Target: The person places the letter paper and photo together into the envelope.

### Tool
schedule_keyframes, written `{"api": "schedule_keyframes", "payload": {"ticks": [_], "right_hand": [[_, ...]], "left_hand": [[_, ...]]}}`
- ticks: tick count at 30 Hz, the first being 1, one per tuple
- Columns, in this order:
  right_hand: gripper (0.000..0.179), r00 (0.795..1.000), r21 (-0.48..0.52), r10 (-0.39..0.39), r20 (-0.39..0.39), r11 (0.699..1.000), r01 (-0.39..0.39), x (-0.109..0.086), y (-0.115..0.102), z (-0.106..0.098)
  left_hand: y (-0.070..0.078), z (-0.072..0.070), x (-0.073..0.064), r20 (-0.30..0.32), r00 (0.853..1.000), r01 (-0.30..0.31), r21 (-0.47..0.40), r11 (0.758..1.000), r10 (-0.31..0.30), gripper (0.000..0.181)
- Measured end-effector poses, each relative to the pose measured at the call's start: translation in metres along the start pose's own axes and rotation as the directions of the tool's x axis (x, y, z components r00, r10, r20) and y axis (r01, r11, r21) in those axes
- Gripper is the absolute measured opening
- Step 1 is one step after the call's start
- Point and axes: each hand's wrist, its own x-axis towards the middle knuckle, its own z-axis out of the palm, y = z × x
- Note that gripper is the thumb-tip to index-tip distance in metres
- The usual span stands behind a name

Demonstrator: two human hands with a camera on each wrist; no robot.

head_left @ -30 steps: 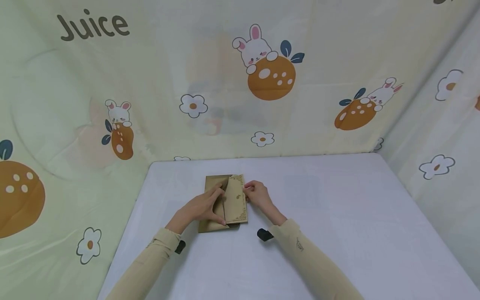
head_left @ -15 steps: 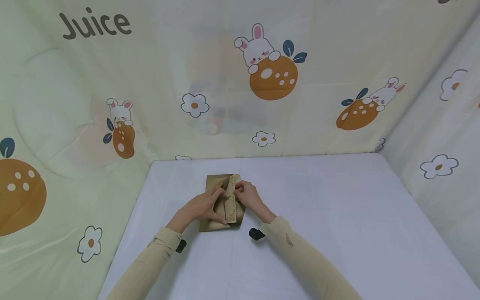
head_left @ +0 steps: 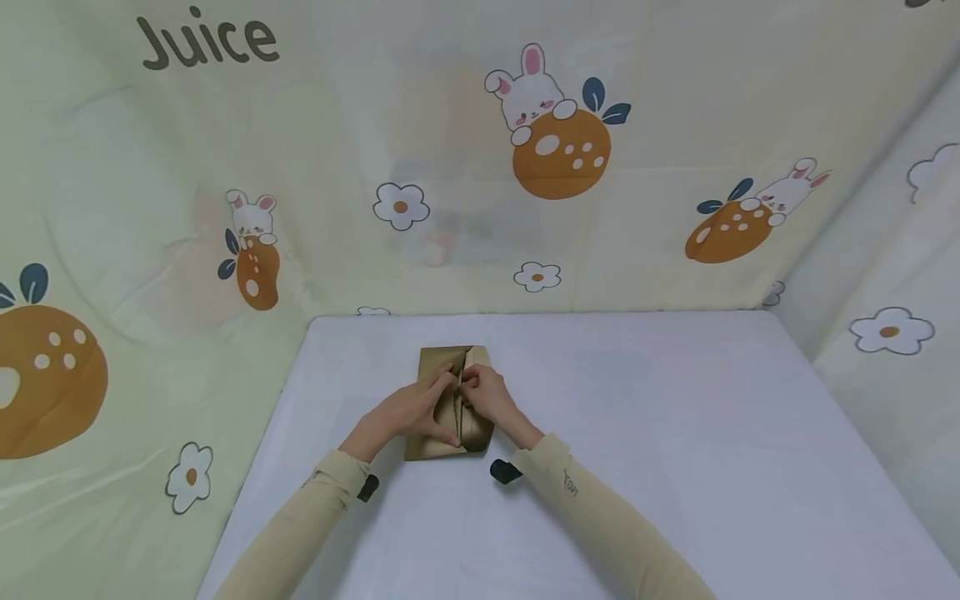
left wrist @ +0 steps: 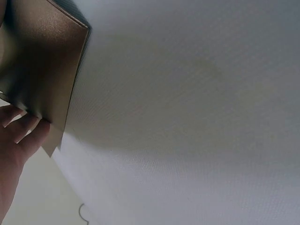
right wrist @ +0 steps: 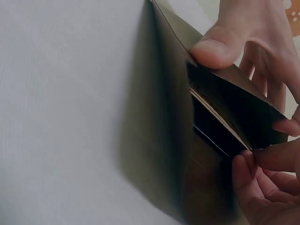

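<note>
A gold-brown paper envelope (head_left: 430, 360) lies on the white table, its mouth toward the right. My left hand (head_left: 408, 410) grips the envelope along its mouth, thumb at the near end and fingers farther back. With thumb and fingertips, my right hand (head_left: 491, 393) pinches the outer edge of a card (right wrist: 224, 123), which sits mostly inside the envelope. In the right wrist view the mouth gapes around the card's thin edge. The left wrist view shows the envelope's near side (left wrist: 51, 61) and part of my right hand (left wrist: 11, 159); my left hand there is almost entirely out of frame.
The table (head_left: 637, 442) spreads out to the right and in front of the envelope. A curtain (head_left: 330, 167) printed with rabbits, fruit and flowers hangs behind the table and along both sides. Small black wrist devices (head_left: 506, 472) sit at the sleeve cuffs.
The card, which showed its patterned face, has slid left into the envelope, uncovering the envelope's right flap. My right hand has moved left with it, while the left hand keeps its hold.
</note>
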Motion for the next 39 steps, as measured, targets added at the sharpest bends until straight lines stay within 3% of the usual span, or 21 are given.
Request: {"api": "schedule_keyframes", "payload": {"ticks": [6,11,21,29,34,39], "right_hand": [[0.022,1.0,0.006,0.003,-0.012,1.0,-0.003,-0.002,0.002,-0.001],[0.023,0.999,0.094,0.025,-0.023,0.995,-0.023,-0.009,0.007,-0.006],[0.028,0.998,0.23,0.026,-0.056,0.973,-0.012,-0.02,0.018,-0.037],[0.026,0.997,0.202,0.005,-0.079,0.979,0.011,-0.022,0.03,-0.053],[0.028,0.998,0.165,-0.006,-0.063,0.986,0.016,-0.023,0.033,-0.061],[0.034,0.997,-0.006,-0.051,-0.065,0.999,0.05,-0.03,0.035,-0.077]], "left_hand": [[0.002,0.001,0.002,0.001,1.0,0.001,0.02,1.0,-0.001,0.09],[0.004,0.003,0.001,0.021,0.999,0.025,0.028,0.999,-0.026,0.092],[0.011,0.005,0.006,0.071,0.995,0.059,0.144,0.988,-0.069,0.099],[0.012,-0.001,0.005,0.105,0.992,0.041,0.229,0.972,-0.066,0.111],[0.012,-0.006,0.004,0.106,0.99,0.068,0.203,0.977,-0.091,0.117],[0.008,-0.011,0.001,0.085,0.994,0.057,0.195,0.979,-0.075,0.115]]}}
